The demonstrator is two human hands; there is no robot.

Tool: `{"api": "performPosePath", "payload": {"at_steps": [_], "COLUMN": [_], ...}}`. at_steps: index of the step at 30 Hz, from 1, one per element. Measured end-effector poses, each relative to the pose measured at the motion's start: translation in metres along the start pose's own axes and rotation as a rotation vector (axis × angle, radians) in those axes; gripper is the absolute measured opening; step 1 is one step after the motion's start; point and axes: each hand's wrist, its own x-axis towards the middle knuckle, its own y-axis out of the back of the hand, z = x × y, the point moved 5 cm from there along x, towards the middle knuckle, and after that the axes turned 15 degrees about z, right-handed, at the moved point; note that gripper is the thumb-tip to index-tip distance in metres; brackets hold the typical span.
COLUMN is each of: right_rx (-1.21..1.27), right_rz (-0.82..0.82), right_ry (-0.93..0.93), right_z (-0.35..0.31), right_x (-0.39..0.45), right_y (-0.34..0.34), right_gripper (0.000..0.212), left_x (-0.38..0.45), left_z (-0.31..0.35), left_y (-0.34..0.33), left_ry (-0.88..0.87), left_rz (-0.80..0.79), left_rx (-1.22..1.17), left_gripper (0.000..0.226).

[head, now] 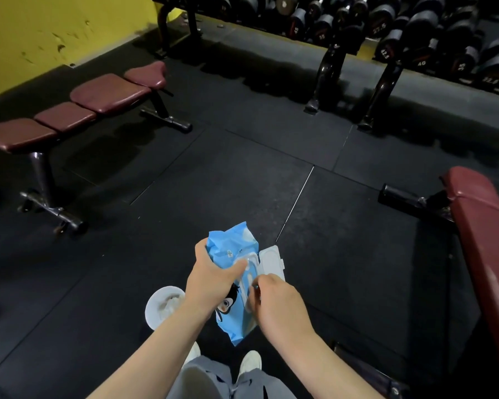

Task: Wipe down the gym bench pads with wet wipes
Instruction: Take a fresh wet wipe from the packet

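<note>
A person's left hand [211, 272] grips a blue wipes pack [236, 283] with a penguin cartoon, its white lid [272, 260] flipped open; the right hand [274, 303] pinches at the opening. Maroon benches [78, 108] flank the black floor [242, 174]. Dumbbells [415, 33] read 45, 40, 35.

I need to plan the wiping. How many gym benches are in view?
2: a flat bench at the left by the yellow wall, and a second bench cut off by the right edge. More may stand out of frame.
</note>
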Motion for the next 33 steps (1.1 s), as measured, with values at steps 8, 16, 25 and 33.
{"api": "performPosePath", "payload": {"at_steps": [8, 16, 25, 33], "right_rx": [-0.13, -0.005, 0.524, 0.182], "right_rz": [-0.098, -0.077, -0.191, -0.152], "right_ry": [0.081, -0.057, -0.367, -0.022], "right_z": [-0.007, 0.008, 0.04, 0.025], "right_x": [0.004, 0.012, 0.013, 0.01], "right_y": [-0.002, 0.001, 0.006, 0.024], "right_gripper": [0.019, 0.012, 0.009, 0.016], "left_x": [-0.006, -0.005, -0.005, -0.004], "left_z": [0.0, -0.003, -0.004, 0.0], "left_y": [-0.002, -0.008, -0.011, -0.012], "left_ry": [-0.052, 0.004, 0.101, 0.096], "left_rz": [-0.023, -0.063, -0.124, -0.158], "left_rx": [0.117, 0.038, -0.12, -0.138], "left_gripper": [0.071, 0.075, 0.067, 0.068]}}
